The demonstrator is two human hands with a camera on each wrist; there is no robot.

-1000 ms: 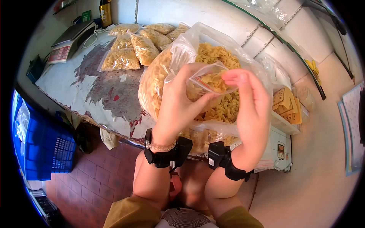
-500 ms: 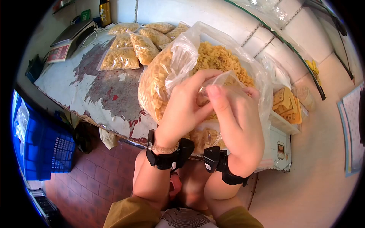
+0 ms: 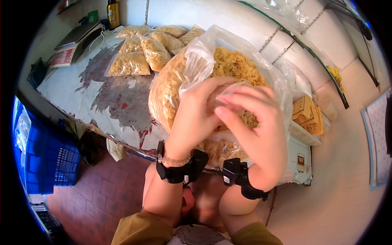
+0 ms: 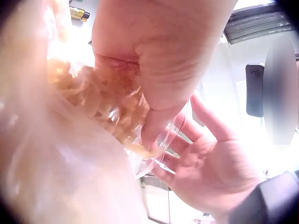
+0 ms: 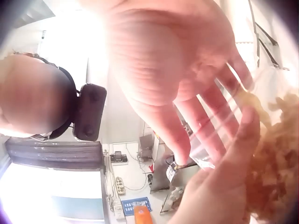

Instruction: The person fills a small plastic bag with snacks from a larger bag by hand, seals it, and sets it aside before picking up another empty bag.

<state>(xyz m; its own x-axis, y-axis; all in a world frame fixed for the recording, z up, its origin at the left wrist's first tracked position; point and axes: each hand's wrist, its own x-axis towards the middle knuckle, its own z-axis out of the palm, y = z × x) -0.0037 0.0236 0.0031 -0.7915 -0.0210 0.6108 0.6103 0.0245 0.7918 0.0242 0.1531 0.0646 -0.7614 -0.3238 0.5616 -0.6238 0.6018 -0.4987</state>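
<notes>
In the head view, my left hand (image 3: pixel 194 106) grips a small clear zip bag (image 4: pixel 144 168) by its mouth, with a few yellow crinkled flakes inside. Its thumb lies along the bag's edge in both wrist views. My right hand (image 3: pixel 261 126) is beside the bag's mouth, its fingers extended behind the clear plastic and its thumb apart. Both hands are over a big open plastic bag (image 3: pixel 196 61) full of the same yellow flakes (image 3: pixel 237 61). The hands hide much of the small bag from above.
Several filled, flat-lying bags (image 3: pixel 130 64) are grouped at the back of the worn table (image 3: pixel 130 96). A scale (image 3: pixel 71 45) stands at the back left, a blue crate (image 3: pixel 41 151) below left. Yellow packets (image 3: pixel 308 114) sit right of the big bag.
My right hand closed in over the small bag's mouth, then drew slightly back with its fingers spread. The left hand keeps its grip, and the small bag is now more covered from above.
</notes>
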